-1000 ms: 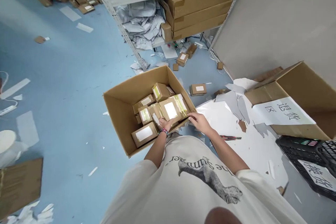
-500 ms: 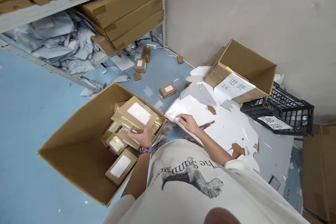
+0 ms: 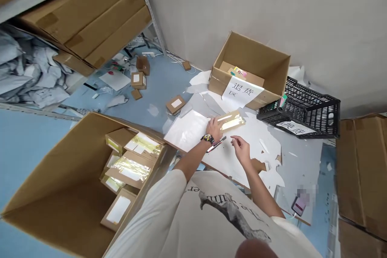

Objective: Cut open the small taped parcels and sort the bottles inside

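My left hand is on the small flat cardboard box with shiny tape and a white label, its fingers closed round the left end. The box rests on the white-covered table. To the right, my right hand hovers over the table with fingers curled; whether it holds anything is hidden. Between my hands lies a red and black cutter. Several taped boxes with labels, among them one parcel, lie in the large open carton at the left.
An open carton bearing a handwritten sheet and a black crate stand at the table's back. A phone lies at the right. Shelving with boxes and grey bags is at the upper left; small boxes lie on the floor.
My left hand has left the large carton and moved right, bringing a box onto the table. The view has shifted right; my right hand is now right of the cutter.
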Demonstrator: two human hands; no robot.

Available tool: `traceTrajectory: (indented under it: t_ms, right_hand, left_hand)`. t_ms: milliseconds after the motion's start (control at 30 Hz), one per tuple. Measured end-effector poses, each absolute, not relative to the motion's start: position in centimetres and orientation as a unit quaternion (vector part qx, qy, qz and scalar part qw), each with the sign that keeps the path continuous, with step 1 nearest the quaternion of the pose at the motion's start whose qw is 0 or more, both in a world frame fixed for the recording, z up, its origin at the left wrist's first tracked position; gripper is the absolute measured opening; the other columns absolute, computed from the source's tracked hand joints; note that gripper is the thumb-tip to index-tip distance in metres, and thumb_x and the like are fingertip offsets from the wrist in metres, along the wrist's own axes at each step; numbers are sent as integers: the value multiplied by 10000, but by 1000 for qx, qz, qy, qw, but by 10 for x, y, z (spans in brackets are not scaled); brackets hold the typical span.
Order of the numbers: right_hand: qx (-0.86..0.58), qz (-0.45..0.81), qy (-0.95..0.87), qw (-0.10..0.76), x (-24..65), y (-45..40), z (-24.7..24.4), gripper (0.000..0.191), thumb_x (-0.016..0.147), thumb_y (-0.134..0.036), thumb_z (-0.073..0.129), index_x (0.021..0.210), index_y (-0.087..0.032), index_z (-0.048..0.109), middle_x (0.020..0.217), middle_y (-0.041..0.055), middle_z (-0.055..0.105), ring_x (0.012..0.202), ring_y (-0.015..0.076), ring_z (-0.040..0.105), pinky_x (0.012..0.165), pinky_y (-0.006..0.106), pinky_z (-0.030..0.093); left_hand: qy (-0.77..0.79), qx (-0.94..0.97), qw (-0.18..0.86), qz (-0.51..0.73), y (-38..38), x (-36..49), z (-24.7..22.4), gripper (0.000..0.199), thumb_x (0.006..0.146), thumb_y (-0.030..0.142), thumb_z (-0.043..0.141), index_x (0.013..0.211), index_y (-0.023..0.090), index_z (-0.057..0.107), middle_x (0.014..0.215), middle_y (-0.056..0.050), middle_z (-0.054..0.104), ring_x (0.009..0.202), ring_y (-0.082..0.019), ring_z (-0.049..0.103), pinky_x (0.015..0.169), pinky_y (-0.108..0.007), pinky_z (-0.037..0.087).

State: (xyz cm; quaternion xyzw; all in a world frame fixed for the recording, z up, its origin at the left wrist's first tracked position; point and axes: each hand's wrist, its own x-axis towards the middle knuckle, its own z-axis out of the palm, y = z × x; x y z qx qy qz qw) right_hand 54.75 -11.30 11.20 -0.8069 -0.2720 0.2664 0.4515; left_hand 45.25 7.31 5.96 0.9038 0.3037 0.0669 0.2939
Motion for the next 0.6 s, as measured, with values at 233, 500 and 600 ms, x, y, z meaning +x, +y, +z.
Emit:
traceTrajectory:
  t_ms: [233, 500, 600]
  right_hand:
    - [-797, 308, -322, 408, 527, -105, 103, 467, 980, -605, 648, 1138, -205, 832, 885, 83, 825, 819, 273, 773, 809, 409, 636]
    - [-710, 379, -484, 344, 418, 23, 107, 435, 994, -574, 645, 1133, -207, 833, 897, 91, 824, 848, 283, 800, 834, 429, 660]
    - [-669, 402, -542, 311, 355, 68, 110, 414, 991, -550, 647, 1130, -206, 832, 927, 92, 833, 864, 274, 788, 839, 411, 642]
  left_hand:
    - [302, 873, 377, 70, 74, 419, 22, 849, 948, 423, 800, 1736, 308, 506, 1907, -141, 249, 1767, -434, 134, 1384, -698, 252]
    - [616, 622, 387, 289, 111, 125, 4, 706, 964, 197, 669, 1661, 189, 560, 1674, -191, 583, 1627, -356, 454, 1417, -583, 279]
    - [719, 457, 369, 371, 99, 17, -2, 586, 1009, 238, 677, 1589, 192, 609, 1622, -188, 616, 1579, -352, 498, 1373, -553, 355]
